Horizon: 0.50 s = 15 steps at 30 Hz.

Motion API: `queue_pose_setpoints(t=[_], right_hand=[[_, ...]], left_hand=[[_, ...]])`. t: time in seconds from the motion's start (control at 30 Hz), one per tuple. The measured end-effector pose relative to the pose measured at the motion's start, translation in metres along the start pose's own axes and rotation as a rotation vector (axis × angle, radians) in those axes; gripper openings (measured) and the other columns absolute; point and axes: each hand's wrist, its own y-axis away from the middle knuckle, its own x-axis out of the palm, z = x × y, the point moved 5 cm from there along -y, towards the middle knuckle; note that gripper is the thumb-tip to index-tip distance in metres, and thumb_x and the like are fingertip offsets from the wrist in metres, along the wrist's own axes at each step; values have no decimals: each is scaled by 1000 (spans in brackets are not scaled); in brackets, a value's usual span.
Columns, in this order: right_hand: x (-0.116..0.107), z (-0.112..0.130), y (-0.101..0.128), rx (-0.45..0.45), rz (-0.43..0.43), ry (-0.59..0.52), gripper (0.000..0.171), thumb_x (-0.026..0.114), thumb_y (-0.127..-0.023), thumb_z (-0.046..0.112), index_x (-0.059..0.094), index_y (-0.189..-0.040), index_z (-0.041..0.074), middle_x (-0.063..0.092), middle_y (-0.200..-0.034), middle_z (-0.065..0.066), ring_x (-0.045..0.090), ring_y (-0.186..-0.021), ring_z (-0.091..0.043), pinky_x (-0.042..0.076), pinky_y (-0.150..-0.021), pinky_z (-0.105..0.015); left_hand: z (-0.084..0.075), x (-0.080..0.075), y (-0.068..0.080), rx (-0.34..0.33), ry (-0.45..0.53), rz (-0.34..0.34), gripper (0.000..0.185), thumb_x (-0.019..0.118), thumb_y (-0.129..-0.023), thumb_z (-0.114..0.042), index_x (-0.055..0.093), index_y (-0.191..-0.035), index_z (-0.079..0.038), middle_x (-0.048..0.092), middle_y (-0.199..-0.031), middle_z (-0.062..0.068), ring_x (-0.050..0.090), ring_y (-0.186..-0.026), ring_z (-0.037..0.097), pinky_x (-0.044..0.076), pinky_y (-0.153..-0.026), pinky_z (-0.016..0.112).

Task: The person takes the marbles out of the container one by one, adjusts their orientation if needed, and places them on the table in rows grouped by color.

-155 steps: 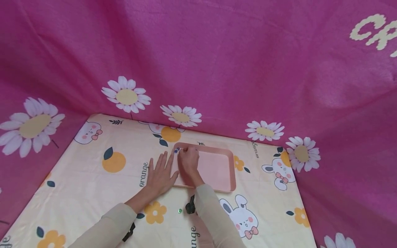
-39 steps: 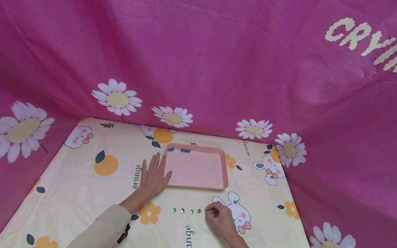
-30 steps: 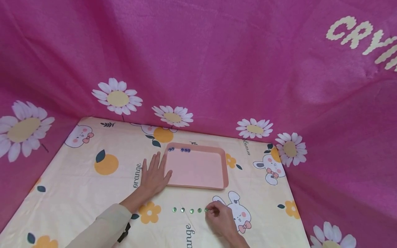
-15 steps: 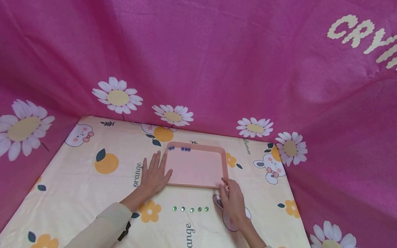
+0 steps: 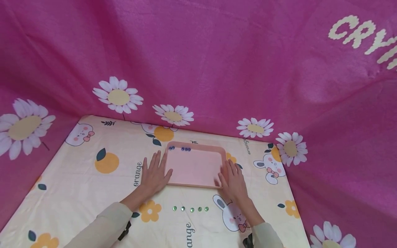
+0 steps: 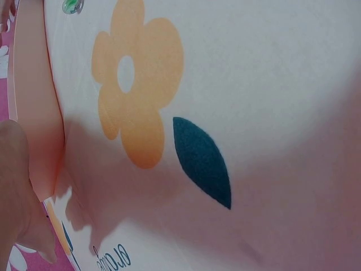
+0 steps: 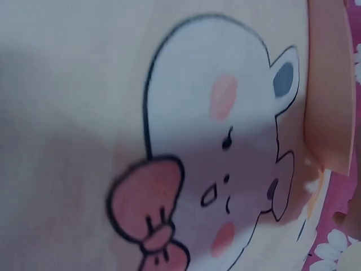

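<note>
Beside the shallow pink plastic tray [image 5: 194, 184], left hand [image 5: 154, 175] and right hand [image 5: 234, 182] lie flat, fingers straight, gripping nothing; a sideways nudge could roll the small blue glass beads [image 5: 185, 149] inside.

A: Surface?
B: Table [image 5: 93, 193], covered by a cream printed cloth [image 5: 77, 172].
A: What is laid on it?
B: Pink tray [image 5: 198, 184], mid-table. Five green beads [image 5: 190, 209] lined up in front of it.

A magenta fabric backdrop printed with white daisies [image 5: 198, 62] hangs behind and at both sides, cream lettering at its upper right. A cream cartoon-print cloth with oranges and rabbits [image 5: 93, 193] covers the counter.
</note>
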Motion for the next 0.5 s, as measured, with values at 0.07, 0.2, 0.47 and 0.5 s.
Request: queue_pose_setpoints(t=[0.07, 0.2, 0.47, 0.5], right_hand=[[2, -3, -2, -5, 32, 23, 72, 48, -101, 45, 29, -156, 1, 27, -161, -17, 24, -146, -41, 24, -116, -55], [7, -6, -6, -31, 55, 44, 76, 50, -99, 48, 29, -155, 0, 26, -161, -20, 22, -146, -41, 22, -116, -58], [14, -9, -10, -50, 100, 32, 77, 49, -98, 51, 29, -157, 5, 24, -162, -18, 22, -146, -43, 24, -113, -61], [15, -9, -10, -51, 107, 32, 78, 49, -98, 52, 28, -157, 6, 24, -162, -18, 22, -146, -44, 24, -113, -62]], left_hand=[[0, 1, 0, -1, 0, 3, 80, 49, -99, -51, 20, -160, -9, 13, -165, 17, 9, -151, 35, -5, -117, 58], [1, 3, -1, -4, -4, 7, 80, 48, -99, -52, 19, -160, -9, 12, -165, 17, 9, -151, 35, -5, -117, 59], [0, 3, -1, -8, -5, 14, 81, 48, -99, -51, 17, -160, -9, 11, -165, 18, 8, -151, 35, -6, -117, 58], [0, 3, -1, -8, -3, 15, 81, 48, -99, -51, 17, -160, -9, 11, -165, 18, 8, -151, 35, -6, -117, 58]])
